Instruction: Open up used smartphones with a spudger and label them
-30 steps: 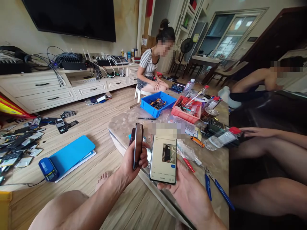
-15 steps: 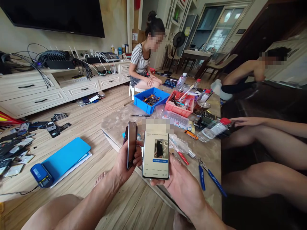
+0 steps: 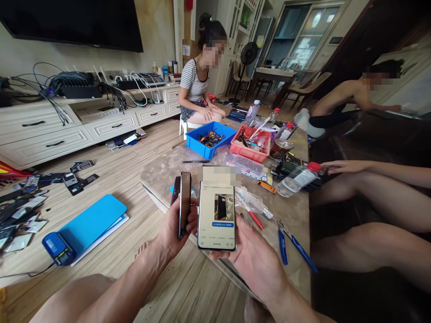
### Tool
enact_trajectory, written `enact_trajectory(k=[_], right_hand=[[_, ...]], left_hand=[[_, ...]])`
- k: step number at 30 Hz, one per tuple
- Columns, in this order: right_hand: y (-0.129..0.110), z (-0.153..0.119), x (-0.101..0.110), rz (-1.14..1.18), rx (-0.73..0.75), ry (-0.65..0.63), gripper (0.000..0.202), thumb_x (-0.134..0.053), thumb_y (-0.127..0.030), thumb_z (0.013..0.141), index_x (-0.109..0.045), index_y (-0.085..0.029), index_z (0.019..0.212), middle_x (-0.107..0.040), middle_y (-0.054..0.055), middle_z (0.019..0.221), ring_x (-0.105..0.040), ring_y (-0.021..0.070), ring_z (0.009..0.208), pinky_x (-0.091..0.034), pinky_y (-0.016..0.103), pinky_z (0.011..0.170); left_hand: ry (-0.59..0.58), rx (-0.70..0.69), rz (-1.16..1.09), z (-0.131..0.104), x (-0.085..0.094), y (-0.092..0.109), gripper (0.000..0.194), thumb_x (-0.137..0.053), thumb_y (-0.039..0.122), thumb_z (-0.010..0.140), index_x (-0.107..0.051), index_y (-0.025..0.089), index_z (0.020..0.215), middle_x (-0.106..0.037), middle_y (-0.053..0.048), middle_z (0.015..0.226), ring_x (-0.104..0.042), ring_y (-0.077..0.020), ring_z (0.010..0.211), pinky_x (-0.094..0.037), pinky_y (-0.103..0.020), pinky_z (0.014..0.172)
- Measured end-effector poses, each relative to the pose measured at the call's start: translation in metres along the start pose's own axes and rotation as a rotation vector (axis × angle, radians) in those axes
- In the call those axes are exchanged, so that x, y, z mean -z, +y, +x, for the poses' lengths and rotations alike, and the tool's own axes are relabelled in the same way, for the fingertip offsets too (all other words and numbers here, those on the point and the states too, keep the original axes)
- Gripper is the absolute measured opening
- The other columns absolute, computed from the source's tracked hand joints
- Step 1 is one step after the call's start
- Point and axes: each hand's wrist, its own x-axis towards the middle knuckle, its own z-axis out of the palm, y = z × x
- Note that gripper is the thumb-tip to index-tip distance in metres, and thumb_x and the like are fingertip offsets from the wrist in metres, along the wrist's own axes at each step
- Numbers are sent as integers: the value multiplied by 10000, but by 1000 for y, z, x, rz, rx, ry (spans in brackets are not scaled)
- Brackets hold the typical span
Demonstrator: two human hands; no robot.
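Note:
My right hand [image 3: 251, 242] is wrapped round a lit smartphone [image 3: 216, 235], whose screen shows a chat page with a photo of a dark phone. Beside it, my left hand [image 3: 177, 224] grips another smartphone [image 3: 185, 204], tilted almost edge-on with a dark, reflective screen. Behind that one shows part of a dark object [image 3: 175, 190], mostly hidden, and I cannot tell whether my left hand holds it too. Both hands are over the near edge of the low table [image 3: 161, 168]. Right of the phones lie a red pen-like tool [image 3: 256, 220] and blue-handled pliers [image 3: 296, 244].
The table bears a blue bin [image 3: 207, 150] of small parts, a red basket [image 3: 251, 154] of tools, an orange cutter [image 3: 267, 187] and a tipped bottle [image 3: 298, 181]. Phone parts [image 3: 23, 211] and a blue folder [image 3: 92, 224] lie on the floor. Other people sit around.
The whole view has shifted slightly, and the lit phone appears a little further left. Both hands keep their hold. At far right, a person's forearm now shows reaching forward.

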Motion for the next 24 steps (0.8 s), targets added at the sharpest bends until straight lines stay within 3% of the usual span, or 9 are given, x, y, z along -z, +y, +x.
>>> enact_trajectory(k=[17, 24], right_hand=[[-4, -1, -4, -44, -19, 28, 360, -603, -466, 993, -717, -236, 1247, -763, 103, 1179, -723, 262, 997, -627, 376, 743], [-3, -2, -5, -25, -13, 23, 362, -614, -459, 991, -710, -242, 1265, -771, 100, 1182, -730, 265, 1001, -630, 374, 743]], left_hand=[[17, 23, 12, -1, 1, -1, 239, -564, 345, 876, -531, 186, 701, -378, 53, 494, -327, -74, 379, -262, -178, 376], [45, 18, 55, 2, 4, -4, 388, -632, 510, 859, -484, 203, 675, -379, 64, 490, -324, -74, 383, -297, -197, 394]])
